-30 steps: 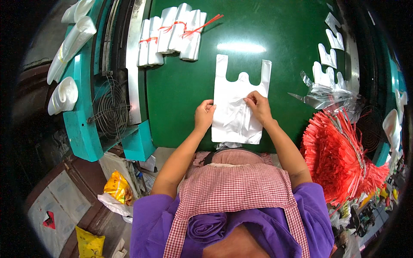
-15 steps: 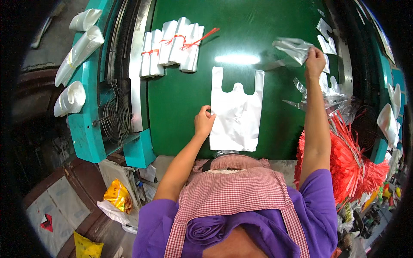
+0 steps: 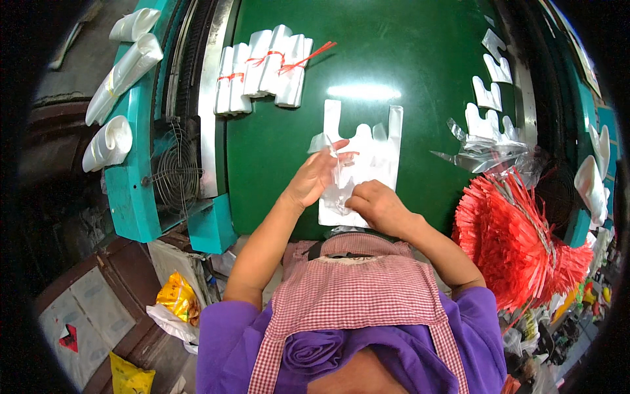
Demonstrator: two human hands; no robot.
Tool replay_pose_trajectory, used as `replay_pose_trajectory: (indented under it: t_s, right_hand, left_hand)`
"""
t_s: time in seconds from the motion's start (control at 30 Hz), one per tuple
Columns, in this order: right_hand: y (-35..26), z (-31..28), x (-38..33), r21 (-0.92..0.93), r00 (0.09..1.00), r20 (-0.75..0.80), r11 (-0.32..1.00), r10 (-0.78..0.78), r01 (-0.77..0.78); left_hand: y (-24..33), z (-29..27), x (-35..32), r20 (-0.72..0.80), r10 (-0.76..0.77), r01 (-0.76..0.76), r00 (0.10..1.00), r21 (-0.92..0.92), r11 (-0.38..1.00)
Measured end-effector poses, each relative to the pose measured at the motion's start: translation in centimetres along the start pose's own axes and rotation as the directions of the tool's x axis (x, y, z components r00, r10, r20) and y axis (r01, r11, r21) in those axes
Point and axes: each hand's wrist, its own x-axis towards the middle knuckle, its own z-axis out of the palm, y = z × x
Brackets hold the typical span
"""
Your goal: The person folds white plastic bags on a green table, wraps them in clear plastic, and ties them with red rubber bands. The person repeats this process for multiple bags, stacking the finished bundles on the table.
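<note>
A flat white T-shirt-style plastic bag (image 3: 386, 169), its two handles pointing away from me, lies on the green table. Over it, a thin clear plastic bag (image 3: 336, 190) hangs crumpled between my hands. My left hand (image 3: 312, 177) touches the clear bag with its fingers spread and reaching across the white bag; whether the fingers are inside the film I cannot tell. Closer to the table's front edge, my right hand (image 3: 382, 209) has its fingers closed on the lower part of the clear bag.
Rolled white bags tied with red strips (image 3: 262, 69) lie at the far left of the green table (image 3: 282, 161). Along the right edge are white cut-out pieces (image 3: 487, 93) and loose clear film (image 3: 489, 157). A big red plastic strip bundle (image 3: 502, 243) hangs near right. Wire-caged fans flank the table.
My right hand has brought the clear bag from the far right to above the white bag. My left hand has left the white bag's edge and now touches the clear one.
</note>
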Motion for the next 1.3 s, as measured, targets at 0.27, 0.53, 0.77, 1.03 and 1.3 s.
replay_pose_trajectory:
  t_s: [0.27, 0.53, 0.77, 1.03, 1.3]
  right_hand:
    - [-3.1, -1.6, -0.3, 0.212, 0.991, -0.043, 0.971, 0.126, -0.114]
    - [-12.0, -12.0, 1.9, 0.791, 0.877, -0.327, 0.405, -0.353, 0.458]
    - [-10.9, -11.6, -0.4, 0.868, 0.981, -0.161, 0.457, -0.112, 0.194]
    - [0.4, 2.0, -2.6, 0.858, 0.638, 0.056, 0.290, 0.768, -0.424]
    - [-0.7, -0.2, -2.0, 0.817, 0.609, 0.340, 0.096, 0.716, -0.568]
  left_hand:
    - [-0.7, 0.4, -1.9, -0.193, 0.144, -0.122, 0.971, 0.124, 0.985]
    - [0.5, 1.4, -6.0, -0.235, 0.214, -0.202, 0.948, 0.075, 0.977]
    - [0.6, 1.5, -8.7, -0.234, 0.241, -0.226, 0.942, 0.089, 0.970]
    - [-0.1, 1.8, -9.9, -0.251, 0.209, -0.205, 0.945, 0.045, 0.978]
    - [0.3, 1.7, -10.1, -0.241, 0.259, -0.244, 0.935, 0.092, 0.965]
